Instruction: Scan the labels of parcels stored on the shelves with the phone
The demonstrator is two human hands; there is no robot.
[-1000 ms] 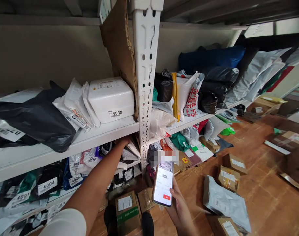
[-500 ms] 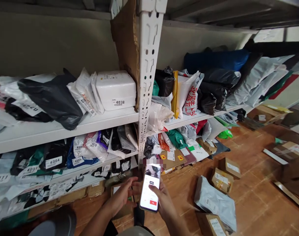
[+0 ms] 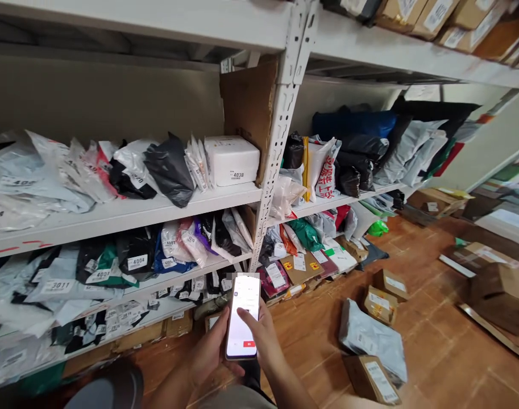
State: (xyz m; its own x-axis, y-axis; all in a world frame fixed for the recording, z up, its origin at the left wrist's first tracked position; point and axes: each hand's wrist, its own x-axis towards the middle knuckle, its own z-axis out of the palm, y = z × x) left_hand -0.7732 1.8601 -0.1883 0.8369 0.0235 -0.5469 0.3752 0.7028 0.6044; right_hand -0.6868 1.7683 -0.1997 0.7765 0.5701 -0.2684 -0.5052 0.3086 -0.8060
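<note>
By the right hand (image 3: 265, 335), its thumb (image 3: 247, 317) over the screen, a phone (image 3: 241, 329) is gripped at six o'clock in the view; its left edge is cupped by the left hand (image 3: 210, 347). At three o'clock from the phone, a grey parcel (image 3: 373, 335) is seen; at twelve, a white box marked 4038 (image 3: 232, 161).

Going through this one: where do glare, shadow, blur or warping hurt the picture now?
Head view: the phone glares nearly white, its top pixelated; head view: shadow darkens the space beneath the upper shelf; head view: the far-right brown box looks soft and stretched, though 4038 reads on the white box.
</note>
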